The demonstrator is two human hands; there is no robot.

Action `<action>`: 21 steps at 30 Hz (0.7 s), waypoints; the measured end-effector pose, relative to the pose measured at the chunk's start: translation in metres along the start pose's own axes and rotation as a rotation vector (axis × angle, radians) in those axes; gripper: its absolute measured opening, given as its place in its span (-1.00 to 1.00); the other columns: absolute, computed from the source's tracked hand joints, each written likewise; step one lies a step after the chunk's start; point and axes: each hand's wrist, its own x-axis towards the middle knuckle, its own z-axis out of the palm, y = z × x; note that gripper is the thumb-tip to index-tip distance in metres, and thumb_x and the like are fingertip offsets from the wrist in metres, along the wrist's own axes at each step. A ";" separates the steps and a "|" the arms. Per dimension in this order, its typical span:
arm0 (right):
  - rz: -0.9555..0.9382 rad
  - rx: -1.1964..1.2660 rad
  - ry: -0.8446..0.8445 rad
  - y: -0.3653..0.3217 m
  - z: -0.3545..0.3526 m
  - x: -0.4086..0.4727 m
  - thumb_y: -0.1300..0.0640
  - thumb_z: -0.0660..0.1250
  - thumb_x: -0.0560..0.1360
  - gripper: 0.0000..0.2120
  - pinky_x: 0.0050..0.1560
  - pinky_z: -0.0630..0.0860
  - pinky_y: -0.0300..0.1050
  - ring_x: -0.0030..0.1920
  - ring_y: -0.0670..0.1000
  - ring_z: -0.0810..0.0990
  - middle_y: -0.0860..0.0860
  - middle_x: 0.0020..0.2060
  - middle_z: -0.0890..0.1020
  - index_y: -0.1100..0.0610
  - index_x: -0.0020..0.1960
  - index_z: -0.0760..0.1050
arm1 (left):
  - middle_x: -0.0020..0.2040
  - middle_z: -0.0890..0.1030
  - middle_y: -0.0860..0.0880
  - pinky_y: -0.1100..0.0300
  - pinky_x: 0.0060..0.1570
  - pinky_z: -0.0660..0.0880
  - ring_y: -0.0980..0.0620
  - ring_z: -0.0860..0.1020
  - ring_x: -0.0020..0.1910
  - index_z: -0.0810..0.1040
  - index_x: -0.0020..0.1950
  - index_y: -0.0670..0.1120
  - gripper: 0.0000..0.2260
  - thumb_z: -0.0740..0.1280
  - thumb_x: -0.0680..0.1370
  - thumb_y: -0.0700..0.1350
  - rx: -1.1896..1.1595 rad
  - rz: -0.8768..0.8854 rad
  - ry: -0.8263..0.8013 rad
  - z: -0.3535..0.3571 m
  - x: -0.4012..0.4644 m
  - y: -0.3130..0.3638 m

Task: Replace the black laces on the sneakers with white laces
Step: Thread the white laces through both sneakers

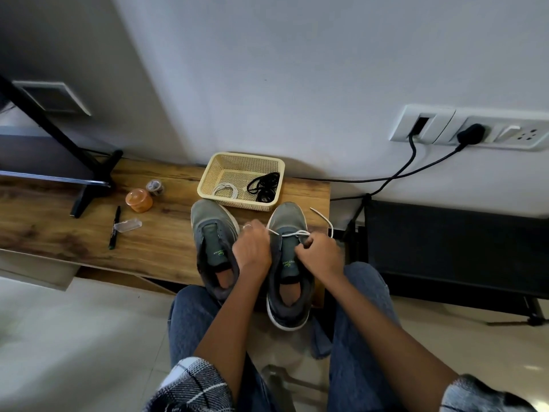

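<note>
Two grey sneakers stand side by side on a wooden bench (89, 233). The left sneaker (212, 233) has no lace. The right sneaker (289, 221) has a white lace (297, 233) threaded across its lowest eyelets, one free end trailing to the right. My left hand (252, 248) sits between the shoes, fingers curled at the lace's left end. My right hand (319, 252) pinches the lace over the right sneaker's tongue. Behind the shoes, a beige basket (219, 171) holds a coiled white lace (225, 190) and bundled black laces (266, 184).
An orange lidded jar (138, 200), a small tape roll (155, 186), a black pen (114, 227) and a clear plastic case (127, 225) lie on the bench's left part. A black stand foot (89, 185) rests there too. Black cables (410, 171) run from wall sockets at the right.
</note>
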 end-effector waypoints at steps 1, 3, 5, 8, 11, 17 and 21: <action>0.008 0.003 0.005 0.001 0.000 0.000 0.09 0.30 0.43 -0.88 -0.24 0.36 -0.16 -0.22 0.06 0.51 0.00 -0.31 0.53 0.14 -0.20 0.52 | 0.03 0.57 -0.13 0.03 -0.21 0.43 -0.14 0.58 -0.02 0.43 0.11 -0.16 -0.80 0.10 0.66 -0.06 -0.037 -0.057 0.036 -0.004 0.001 -0.001; 0.021 0.014 0.009 0.001 0.000 0.000 0.13 0.27 0.43 -0.89 -0.26 0.34 -0.15 -0.25 0.07 0.46 0.03 -0.31 0.51 0.15 -0.23 0.48 | 0.00 0.56 -0.15 0.01 -0.23 0.41 -0.17 0.58 -0.05 0.39 0.11 -0.17 -0.82 0.10 0.66 -0.07 -0.110 -0.160 0.095 -0.014 0.003 -0.006; 0.018 0.026 0.019 0.004 0.001 0.002 0.16 0.26 0.42 -0.90 -0.27 0.33 -0.14 -0.27 0.07 0.45 0.04 -0.32 0.50 0.15 -0.25 0.44 | -0.02 0.55 -0.15 0.02 -0.23 0.39 -0.18 0.57 -0.07 0.37 0.09 -0.16 -0.84 0.11 0.65 -0.08 -0.267 -0.274 0.177 -0.027 0.007 -0.008; -0.011 0.045 0.016 0.006 0.003 0.002 0.14 0.27 0.42 -0.88 -0.35 0.31 -0.14 -0.32 0.04 0.45 0.03 -0.35 0.50 0.15 -0.25 0.42 | -0.01 0.52 -0.10 0.05 -0.23 0.32 -0.08 0.48 -0.15 0.37 0.07 -0.14 -0.85 0.12 0.63 -0.08 -0.490 -0.382 0.333 -0.041 0.008 -0.009; -0.045 0.173 -0.018 0.014 0.005 0.006 0.05 0.24 0.51 -0.74 -0.40 0.26 -0.15 -0.36 0.01 0.43 0.03 -0.39 0.49 0.20 -0.27 0.44 | 0.00 0.46 -0.06 0.10 -0.23 0.27 0.01 0.41 -0.16 0.40 0.07 -0.14 -0.85 0.15 0.62 -0.08 -0.505 -0.336 0.408 -0.042 -0.001 -0.008; 0.121 0.230 0.162 0.048 -0.001 0.037 0.23 0.19 0.55 -0.83 -0.17 0.33 -0.14 -0.09 0.04 0.52 0.03 -0.06 0.56 0.17 -0.01 0.56 | -0.14 0.52 0.02 0.30 -0.40 0.25 0.08 0.49 -0.21 0.39 0.09 -0.02 -0.89 0.18 0.60 -0.04 -0.398 -0.165 0.161 -0.018 -0.036 0.014; -0.045 0.057 -0.098 0.054 0.003 0.054 0.29 0.23 0.53 -0.74 -0.02 0.39 -0.13 0.09 0.15 0.53 0.13 0.13 0.52 0.16 0.16 0.58 | 0.11 0.49 -0.02 0.09 0.04 0.43 -0.02 0.44 0.11 0.39 0.26 0.00 -0.68 0.26 0.55 0.07 -0.308 -0.075 0.037 0.001 -0.052 0.026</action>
